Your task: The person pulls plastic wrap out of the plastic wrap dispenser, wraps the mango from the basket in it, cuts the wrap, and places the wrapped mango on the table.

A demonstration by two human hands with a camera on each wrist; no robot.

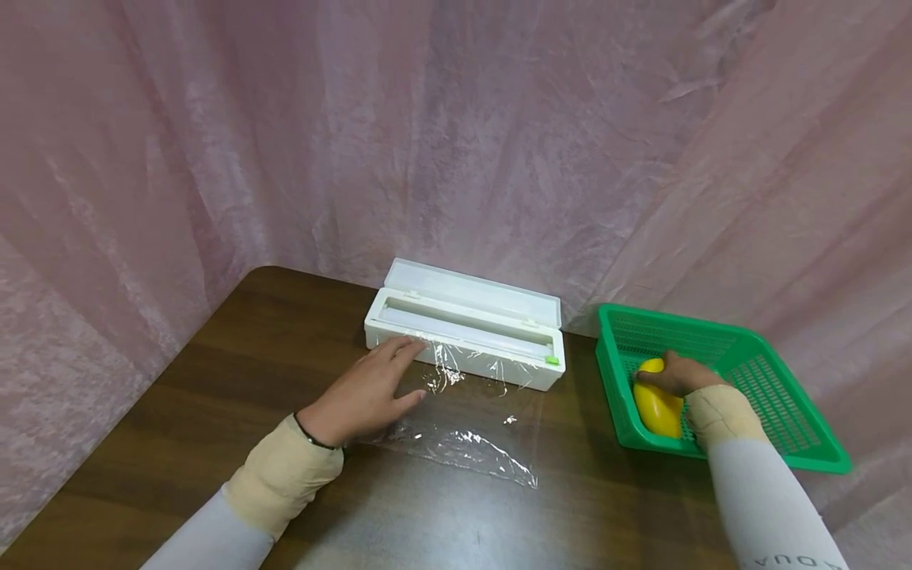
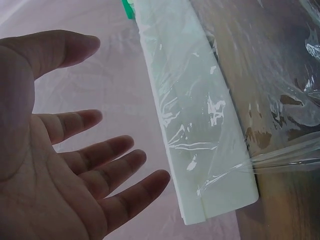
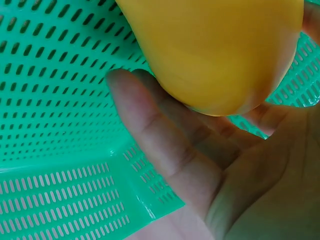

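Observation:
My right hand [image 1: 685,374] grips a smooth yellow fruit [image 1: 657,408], shaped like a mango, inside the green basket [image 1: 803,461]. In the right wrist view, fingers curl around the rounded end of the yellow fruit [image 3: 215,55]. Over the table, my left hand [image 1: 365,398] is spread with straight fingers beside a white cling film dispenser [image 1: 499,366]. Clear cling film [image 1: 466,447] runs out over the dispenser's front and lies on the table. The left wrist view shows the left palm [image 2: 55,175] holding nothing.
The dispenser's white lid [image 1: 473,293] stands open toward the curtain. A small green slider [image 1: 552,360] sits at the right end of its front edge. Behind the brown wooden table [image 1: 235,380] hangs a pink curtain [image 1: 456,142].

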